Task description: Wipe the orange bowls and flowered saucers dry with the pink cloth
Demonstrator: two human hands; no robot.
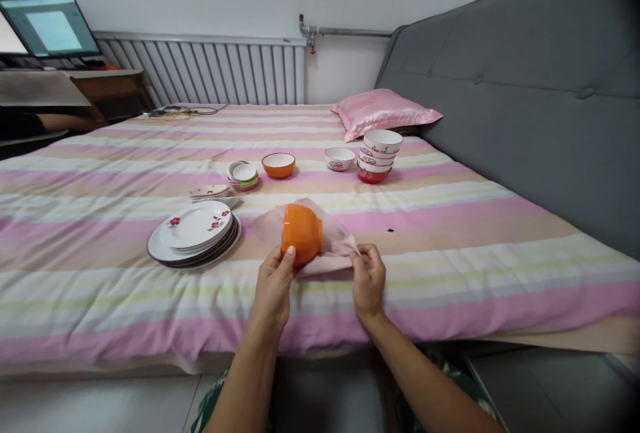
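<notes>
An orange bowl [301, 233] is tipped on its side above the striped bed, its round foot facing right. My left hand [275, 280] grips it at the lower left, thumb over the outer wall. A thin pale pink cloth [337, 246] spreads behind and under the bowl. Its right corner is pinched between the fingers of my right hand [369, 280]. The bowl's inside faces away to the left and is hidden. Left of my hands lies a stack of plates [197, 225], the upper ones white with red flowers.
Behind the cloth stand another orange bowl [279, 165], small stacked dishes [243, 173], a white bowl [340, 159] and a stack of bowls [380, 153]. A pink pillow [383, 112] lies near the grey headboard [520, 93]. A person's arm [70, 122] shows at far left.
</notes>
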